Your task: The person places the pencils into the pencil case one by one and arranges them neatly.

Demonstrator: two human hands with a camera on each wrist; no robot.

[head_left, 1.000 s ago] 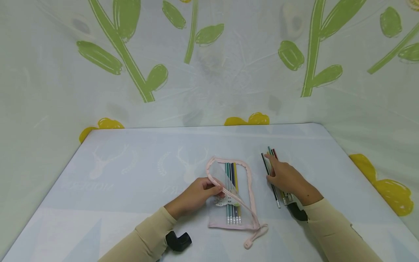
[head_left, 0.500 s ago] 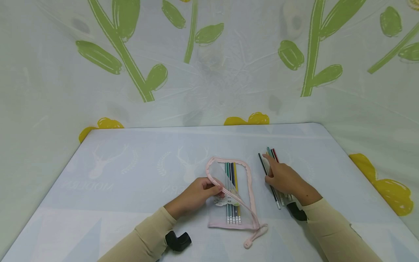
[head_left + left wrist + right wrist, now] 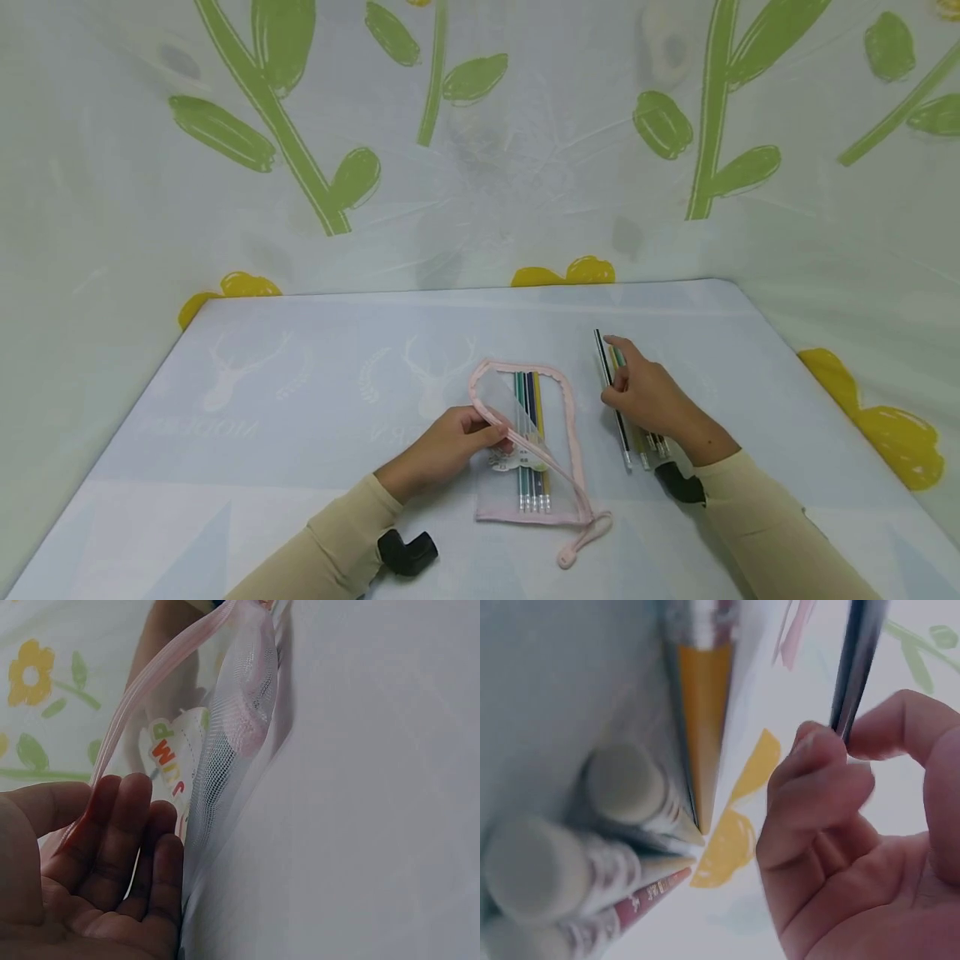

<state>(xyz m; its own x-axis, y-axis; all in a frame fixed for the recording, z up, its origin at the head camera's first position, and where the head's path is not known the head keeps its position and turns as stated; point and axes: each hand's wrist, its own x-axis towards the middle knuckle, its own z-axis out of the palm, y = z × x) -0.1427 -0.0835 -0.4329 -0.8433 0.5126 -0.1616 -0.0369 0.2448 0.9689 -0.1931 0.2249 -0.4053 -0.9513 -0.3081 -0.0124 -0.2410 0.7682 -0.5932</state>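
In the head view, my left hand (image 3: pixel 450 437) pinches the pink zipper edge of a mesh pencil pouch (image 3: pixel 572 417) and holds its mouth raised. Several pencils (image 3: pixel 534 483) lie inside, eraser ends toward me. The left wrist view shows the zipper edge (image 3: pixel 139 694) between thumb and forefinger. To the right of the pouch, my right hand (image 3: pixel 652 404) pinches a dark striped pencil (image 3: pixel 619 429). In the right wrist view that pencil (image 3: pixel 857 664) is between thumb and fingertips. A yellow pencil (image 3: pixel 703 712) and several others lie beside and under this hand, partly hidden.
The pouch's pink zipper pull (image 3: pixel 567 557) trails on the pale table (image 3: pixel 300 517) near its right corner. A printed white label (image 3: pixel 171 761) shows on the pouch. Behind the table stands a flower-patterned cloth (image 3: pixel 555 192).
My right hand has drawn the dark pencil slightly away from the others and up the table, with its fingers now pinching it. The left hand and the pouch stay in place.
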